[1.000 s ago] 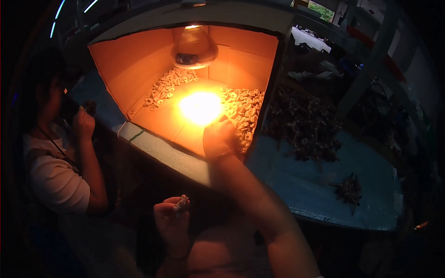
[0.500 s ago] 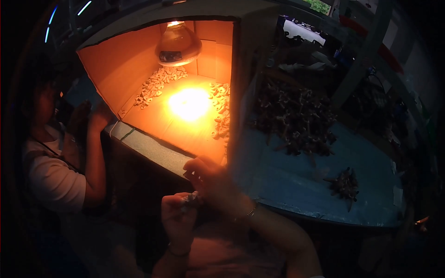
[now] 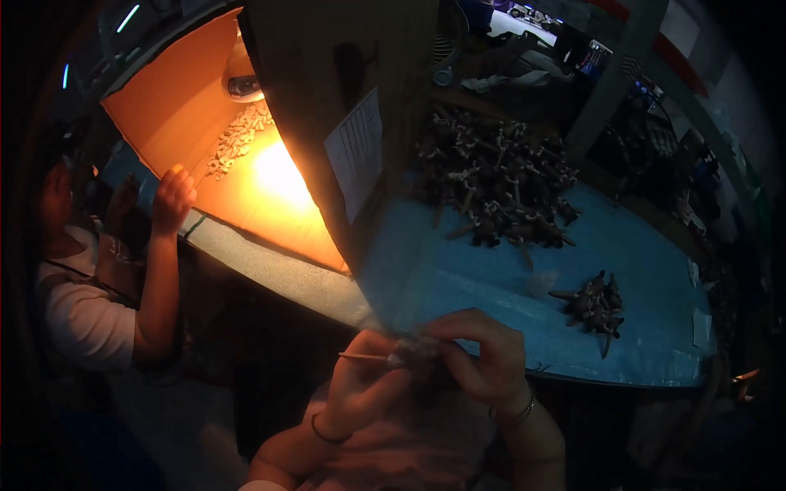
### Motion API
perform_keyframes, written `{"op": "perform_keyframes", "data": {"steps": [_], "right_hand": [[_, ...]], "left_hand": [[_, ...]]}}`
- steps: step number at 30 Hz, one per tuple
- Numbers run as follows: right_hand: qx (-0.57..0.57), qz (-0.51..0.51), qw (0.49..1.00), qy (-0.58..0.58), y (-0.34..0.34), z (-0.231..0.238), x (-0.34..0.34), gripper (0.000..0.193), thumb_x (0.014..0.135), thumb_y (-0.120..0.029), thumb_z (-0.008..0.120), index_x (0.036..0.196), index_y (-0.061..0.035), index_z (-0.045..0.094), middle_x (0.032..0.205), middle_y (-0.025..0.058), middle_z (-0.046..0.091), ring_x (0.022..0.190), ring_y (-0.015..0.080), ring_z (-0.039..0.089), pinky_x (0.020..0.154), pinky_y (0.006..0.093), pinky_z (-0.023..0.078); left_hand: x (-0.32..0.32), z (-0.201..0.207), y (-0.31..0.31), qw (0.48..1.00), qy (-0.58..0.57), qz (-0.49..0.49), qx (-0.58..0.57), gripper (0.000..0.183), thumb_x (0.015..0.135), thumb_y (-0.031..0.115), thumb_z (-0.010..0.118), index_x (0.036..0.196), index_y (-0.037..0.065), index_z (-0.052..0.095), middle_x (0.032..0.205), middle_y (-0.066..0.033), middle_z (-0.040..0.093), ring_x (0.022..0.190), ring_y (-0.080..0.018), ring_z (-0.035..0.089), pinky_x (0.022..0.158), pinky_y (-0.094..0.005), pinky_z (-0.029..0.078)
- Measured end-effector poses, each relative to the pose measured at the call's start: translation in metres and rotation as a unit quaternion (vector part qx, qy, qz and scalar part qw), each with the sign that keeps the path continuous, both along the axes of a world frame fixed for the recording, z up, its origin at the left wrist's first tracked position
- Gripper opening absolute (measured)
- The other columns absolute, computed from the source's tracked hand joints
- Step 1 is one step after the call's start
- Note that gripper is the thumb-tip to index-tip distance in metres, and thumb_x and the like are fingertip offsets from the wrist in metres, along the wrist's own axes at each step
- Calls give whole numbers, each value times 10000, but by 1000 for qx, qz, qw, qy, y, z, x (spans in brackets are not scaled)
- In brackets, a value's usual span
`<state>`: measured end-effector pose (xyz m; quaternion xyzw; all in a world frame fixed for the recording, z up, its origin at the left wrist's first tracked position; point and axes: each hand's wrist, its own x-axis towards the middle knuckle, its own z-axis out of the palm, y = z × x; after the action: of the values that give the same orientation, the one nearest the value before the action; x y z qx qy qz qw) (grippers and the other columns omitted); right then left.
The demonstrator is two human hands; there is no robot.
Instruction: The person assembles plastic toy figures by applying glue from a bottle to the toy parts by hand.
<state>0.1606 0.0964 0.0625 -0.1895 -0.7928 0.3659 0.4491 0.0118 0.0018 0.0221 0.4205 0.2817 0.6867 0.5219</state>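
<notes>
Both hands meet low at the near edge of the blue-topped desk [image 3: 491, 286]. The left hand [image 3: 364, 393] pinches one thin pale stick [image 3: 364, 357]; the right hand [image 3: 483, 360] curls around one small dark piece [image 3: 417, 353]. Beyond lie two heaps of dark figurines [image 3: 499, 184] [image 3: 594, 304]. A lit orange cardboard box [image 3: 205, 98] stands up left, where another person's hand [image 3: 172, 200] rests.

The room is dark. A lamp [image 3: 246, 82] glows inside an open cardboard box [image 3: 327, 147], lighting its inner walls orange. The box stands on a blue desk [image 3: 647, 270] whose right part lies in dim light. Behind the desk, shelves [image 3: 622, 74] hold clutter too dark to tell. The floor [image 3: 164, 434] below is grey.
</notes>
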Motion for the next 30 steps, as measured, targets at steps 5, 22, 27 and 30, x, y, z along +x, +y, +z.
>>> {"op": "perform_keyframes", "data": {"steps": [5, 22, 27, 30], "right_hand": [[39, 33, 998, 30, 8, -1, 18, 286, 670, 42, 677, 940, -36, 628, 939, 116, 667, 815, 262, 658, 687, 316, 525], [54, -75, 995, 33, 0, 1, 20, 301, 651, 14, 667, 945, -43, 634, 927, 100, 644, 830, 275, 617, 725, 342, 487], [156, -125, 980, 3, -18, 5, 15, 287, 638, -20, 700, 915, -64, 640, 883, 56, 617, 766, 228, 589, 677, 323, 447], [186, -150, 971, -14, -20, 5, 11, 227, 667, 40, 694, 865, -51, 626, 828, 78, 601, 737, 230, 567, 651, 303, 465]], "left_hand": [[12, 6, 2, 991, -85, -89, -45, 272, 871, 43, 544, 1121, 6, 442, 1011, -178, 608, 909, -201, 600, 807, -340, 488], [23, 5, 8, 997, 37, 70, 25, 278, 806, -97, 549, 1047, 11, 460, 1047, -154, 588, 921, -185, 587, 809, -322, 484], [25, 1, 17, 974, 135, 157, 90, 319, 770, -129, 589, 1037, -1, 469, 1030, -140, 579, 901, -161, 575, 764, -292, 479], [27, -2, 17, 956, 184, 197, 116, 345, 757, -132, 605, 1050, -7, 472, 1022, -150, 576, 885, -163, 574, 744, -281, 478]]}}
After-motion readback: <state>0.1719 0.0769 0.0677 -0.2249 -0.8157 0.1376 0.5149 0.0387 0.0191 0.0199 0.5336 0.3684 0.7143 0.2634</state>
